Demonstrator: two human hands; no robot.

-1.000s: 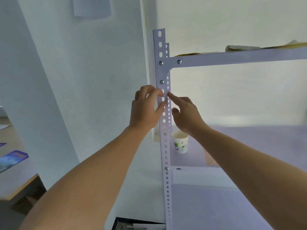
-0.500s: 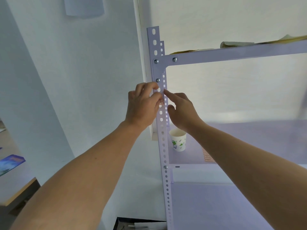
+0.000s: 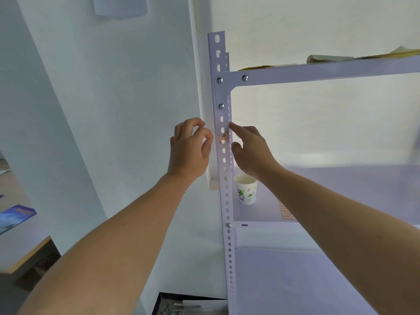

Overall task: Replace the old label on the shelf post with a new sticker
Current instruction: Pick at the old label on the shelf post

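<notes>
The white perforated shelf post runs upright through the middle of the head view. A small label with an orange border is stuck on its front face below the third bolt. My left hand is just left of the post with fingers curled; its thumb tip is at the post's left edge beside the label, and I see nothing in its fingers. My right hand is on the post's right side, its straight index finger touching the post's edge just above the label.
A paper cup with a green print stands on the middle shelf, behind the post. An orange-printed sheet lies near that shelf's front edge. Papers lie on the top shelf. A desk with a blue booklet is at left.
My left hand has drawn back leftward off the post's face, which uncovers the label. My right index finger stays at the post's right edge.
</notes>
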